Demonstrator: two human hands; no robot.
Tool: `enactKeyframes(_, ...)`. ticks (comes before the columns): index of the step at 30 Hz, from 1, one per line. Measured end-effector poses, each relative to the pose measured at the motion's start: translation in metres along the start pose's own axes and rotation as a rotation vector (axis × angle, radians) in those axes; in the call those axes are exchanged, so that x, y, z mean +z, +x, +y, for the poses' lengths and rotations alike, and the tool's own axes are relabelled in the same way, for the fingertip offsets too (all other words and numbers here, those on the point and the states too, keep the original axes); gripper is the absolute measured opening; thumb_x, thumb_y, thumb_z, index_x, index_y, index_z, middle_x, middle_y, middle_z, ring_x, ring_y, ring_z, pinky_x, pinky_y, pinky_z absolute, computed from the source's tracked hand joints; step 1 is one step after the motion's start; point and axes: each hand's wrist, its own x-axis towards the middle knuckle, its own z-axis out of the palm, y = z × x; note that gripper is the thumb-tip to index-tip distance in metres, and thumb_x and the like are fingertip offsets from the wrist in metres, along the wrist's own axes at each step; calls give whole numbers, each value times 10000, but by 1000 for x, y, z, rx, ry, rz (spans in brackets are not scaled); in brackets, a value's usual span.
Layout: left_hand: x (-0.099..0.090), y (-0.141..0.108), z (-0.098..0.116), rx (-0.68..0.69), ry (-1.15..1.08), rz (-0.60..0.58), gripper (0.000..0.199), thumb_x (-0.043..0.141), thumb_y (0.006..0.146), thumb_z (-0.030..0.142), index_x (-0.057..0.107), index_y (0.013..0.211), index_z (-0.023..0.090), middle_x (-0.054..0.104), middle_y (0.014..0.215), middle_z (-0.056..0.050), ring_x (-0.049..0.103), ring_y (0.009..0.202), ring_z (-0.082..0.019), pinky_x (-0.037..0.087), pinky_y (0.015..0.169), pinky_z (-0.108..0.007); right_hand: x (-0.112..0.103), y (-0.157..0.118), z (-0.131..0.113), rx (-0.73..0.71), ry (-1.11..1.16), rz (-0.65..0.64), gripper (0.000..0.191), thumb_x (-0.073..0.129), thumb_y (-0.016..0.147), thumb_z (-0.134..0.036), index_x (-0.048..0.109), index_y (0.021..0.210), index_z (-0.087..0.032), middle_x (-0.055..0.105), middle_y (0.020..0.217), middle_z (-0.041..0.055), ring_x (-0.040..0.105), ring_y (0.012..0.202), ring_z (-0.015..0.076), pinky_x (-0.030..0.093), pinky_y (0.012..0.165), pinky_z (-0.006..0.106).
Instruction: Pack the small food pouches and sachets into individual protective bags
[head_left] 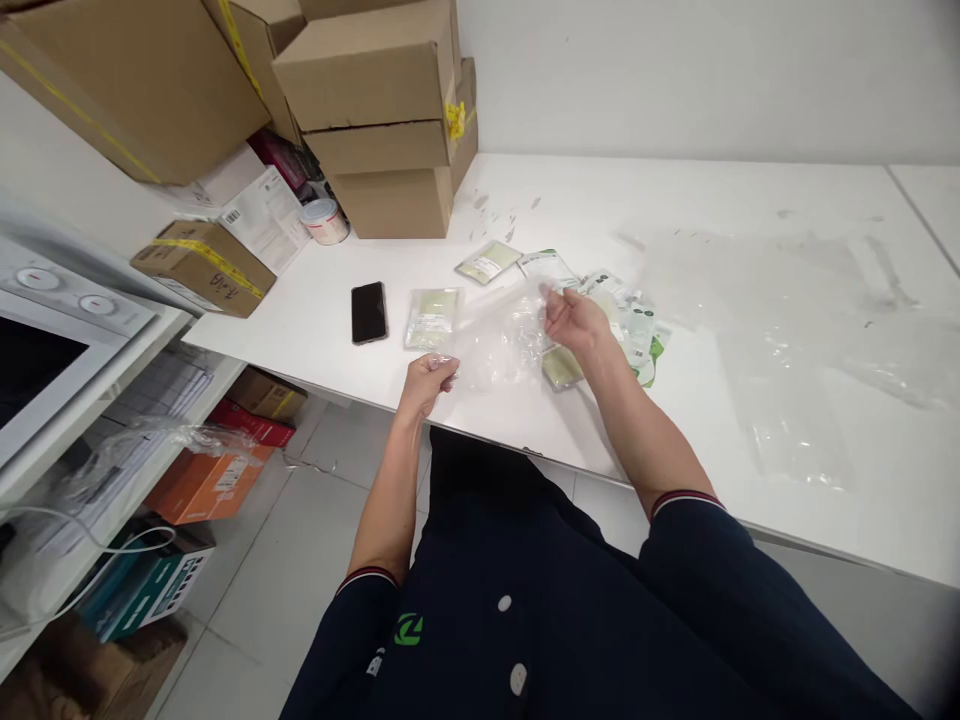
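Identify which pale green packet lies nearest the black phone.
The left packet, between the phone and the clear bag, just beyond the left hand; the far packet and right packet lie farther from the phone.

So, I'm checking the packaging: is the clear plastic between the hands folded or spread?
Spread: the clear plastic spans from the left hand to the right hand.

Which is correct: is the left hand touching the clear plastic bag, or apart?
Touching: the head view shows the left hand pinching the clear plastic bag at its edge.
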Motion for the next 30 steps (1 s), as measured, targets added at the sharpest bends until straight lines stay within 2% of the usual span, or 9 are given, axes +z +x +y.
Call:
enactKeyframes(5, -3, -11, -8, -99, 42, 100, 338, 827, 584, 322, 619, 779, 141, 569, 556, 40, 511, 496, -65, 363, 473, -195, -41, -2, -14, -351, -200, 50, 166, 442, 923, -301, 575, 992, -227, 706, 1099, 59, 694, 892, 165, 583, 828, 391)
enactKeyframes(9, -8, -21, -17, -85, 84, 113, 537, 830, 620, 355, 618, 1063, 138, 605, 602, 40, 566, 520, -77, 419, 507, -194, -78, -41, -18, -580, -901, -23, 332, 528, 848, -283, 595, 1170, -241, 676, 1195, 77, 664, 1038, 236, 525, 944, 483)
enactKeyframes(13, -8, -28, -22, -32, 139, 120, 761, 810, 674, 372, 485, 1325, 147, 604, 589, 55, 598, 524, -100, 469, 539, -215, -97, -76, 2, -526, -1748, -239, 584, 590, 796, -250, 526, 1377, -246, 409, 1536, 107, 310, 1423, 405, 309, 1088, 658)
enactKeyframes(16, -5, -30, -22, -6, 178, 79, 810, 773, 729, 359, 395, 1416, 156, 610, 585, 56, 610, 534, -107, 492, 567, -231, -97, -80, 25, -572, -2045, -228, 591, 516, 848, -171, 475, 1432, -248, 337, 1578, 95, 227, 1462, 397, 263, 1103, 660)
enactKeyframes(20, -4, -30, -23, 14, 166, 45, 761, 757, 744, 349, 419, 1396, 155, 605, 593, 58, 604, 545, -100, 492, 568, -226, -88, -76, 23, -819, -2066, -145, 506, 417, 902, -113, 525, 1385, -221, 508, 1465, 100, 354, 1413, 347, 328, 1090, 580)
enactKeyframes(23, -4, -30, -26, 37, 141, 51, 751, 759, 738, 352, 430, 1382, 148, 582, 583, 67, 601, 561, -99, 489, 564, -219, -79, -89, -8, -802, -1947, 100, 417, 386, 943, -179, 593, 1306, -186, 659, 1267, 140, 557, 1219, 359, 475, 933, 521)
enactKeyframes(26, -4, -31, -30, 57, 136, 56, 749, 757, 738, 353, 428, 1381, 152, 566, 580, 75, 592, 557, -94, 497, 576, -224, -74, -108, -37, -824, -1691, 307, 425, 342, 990, -276, 592, 1321, -185, 703, 1163, 135, 676, 1003, 295, 544, 822, 440)
enactKeyframes(28, -2, -32, -31, 65, 149, 62, 747, 752, 740, 339, 424, 1385, 156, 552, 577, 79, 594, 560, -99, 507, 584, -233, -73, -118, -37, -891, -1506, 234, 428, 346, 1002, -308, 579, 1347, -205, 703, 1176, 108, 702, 944, 253, 573, 804, 413)
enactKeyframes(30, 0, -33, -30, 66, 171, 73, 750, 742, 744, 322, 412, 1397, 153, 551, 582, 77, 598, 561, -105, 516, 586, -240, -71, -122, -18, -931, -1402, -14, 409, 365, 998, -277, 595, 1332, -224, 695, 1208, 80, 702, 986, 232, 592, 837, 412)
